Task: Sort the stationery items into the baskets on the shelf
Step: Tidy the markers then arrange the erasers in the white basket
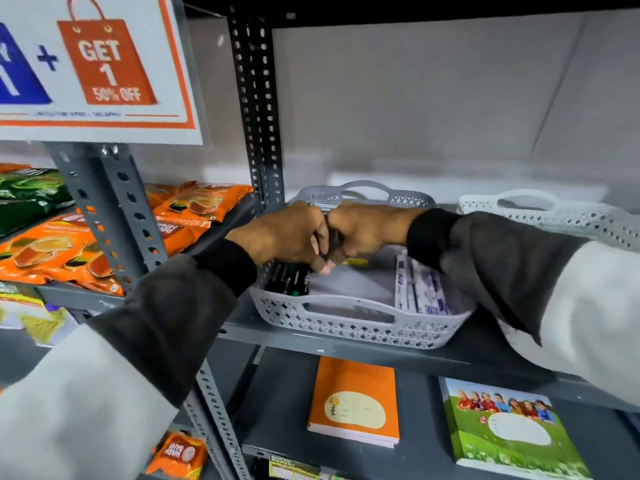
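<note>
both hands meet over the lavender basket (349, 323) that sits on the grey shelf (450, 355). the left hand (287, 233) and the right hand (367, 230) are pressed knuckle to knuckle, fingers curled downward into the basket, and together they pinch something small and dark with a hint of green between the fingertips; what it is exactly is too hidden to tell. just under the left hand, along the basket's left wall, lies a bunch of black markers (289, 280) with green ends, and the left fingertips hover right at the top of that bunch. on the right side of the basket floor lie flat pen packets (420, 289) in white and blue print, partly under the right sleeve. a small yellow item (356, 261) shows just below the right hand. a second, white basket (554, 216) stands on the same shelf to the right, behind the right forearm. on the shelf below lie an orange notebook (355, 403) and a green notebook (509, 431) with children pictured on its cover. in the bay to the left are orange snack packets (52, 251), and above them hangs a sale sign (100, 67).
</note>
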